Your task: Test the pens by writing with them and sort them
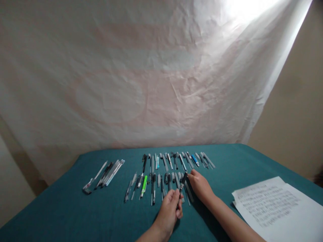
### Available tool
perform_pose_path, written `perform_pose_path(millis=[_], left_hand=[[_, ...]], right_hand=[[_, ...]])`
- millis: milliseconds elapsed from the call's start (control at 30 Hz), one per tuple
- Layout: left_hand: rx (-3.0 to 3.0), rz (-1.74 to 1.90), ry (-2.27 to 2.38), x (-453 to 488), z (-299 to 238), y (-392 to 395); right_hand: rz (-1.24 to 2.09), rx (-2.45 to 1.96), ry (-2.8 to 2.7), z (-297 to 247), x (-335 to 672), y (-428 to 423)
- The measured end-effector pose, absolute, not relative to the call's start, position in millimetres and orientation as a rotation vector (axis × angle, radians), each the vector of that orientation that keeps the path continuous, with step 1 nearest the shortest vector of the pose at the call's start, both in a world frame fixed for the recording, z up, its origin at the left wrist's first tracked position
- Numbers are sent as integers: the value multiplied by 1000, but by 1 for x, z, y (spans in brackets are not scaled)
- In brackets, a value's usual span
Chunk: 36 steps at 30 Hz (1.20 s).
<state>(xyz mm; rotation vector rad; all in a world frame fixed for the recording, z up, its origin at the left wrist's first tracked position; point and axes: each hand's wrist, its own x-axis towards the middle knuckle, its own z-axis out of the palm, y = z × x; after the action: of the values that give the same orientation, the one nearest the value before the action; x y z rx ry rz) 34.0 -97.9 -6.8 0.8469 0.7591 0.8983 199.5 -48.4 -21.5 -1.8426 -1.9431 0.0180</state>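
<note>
My left hand is closed around the lower end of a dark pen, which it holds tilted above the teal table. My right hand pinches the same pen near its upper end, fingers curled. Both hands hover over a near row of pens, among them a green highlighter. A far row of pens lies just beyond, including a blue one.
A separate bunch of pens lies at the table's left. Printed paper sheets rest at the right front. A wrinkled white cloth hangs behind the table.
</note>
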Motion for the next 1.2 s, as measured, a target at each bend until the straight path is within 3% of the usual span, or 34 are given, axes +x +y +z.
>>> perform_pose_path(millis=[333,1200], left_hand=[[852,891,754,34,-6,-97],[872,892,746,33,-9,-97]], right_hand=[[-173,-1877,-2069,-15,194,-54],[-279,-1922,-2045,-20,196,-54]])
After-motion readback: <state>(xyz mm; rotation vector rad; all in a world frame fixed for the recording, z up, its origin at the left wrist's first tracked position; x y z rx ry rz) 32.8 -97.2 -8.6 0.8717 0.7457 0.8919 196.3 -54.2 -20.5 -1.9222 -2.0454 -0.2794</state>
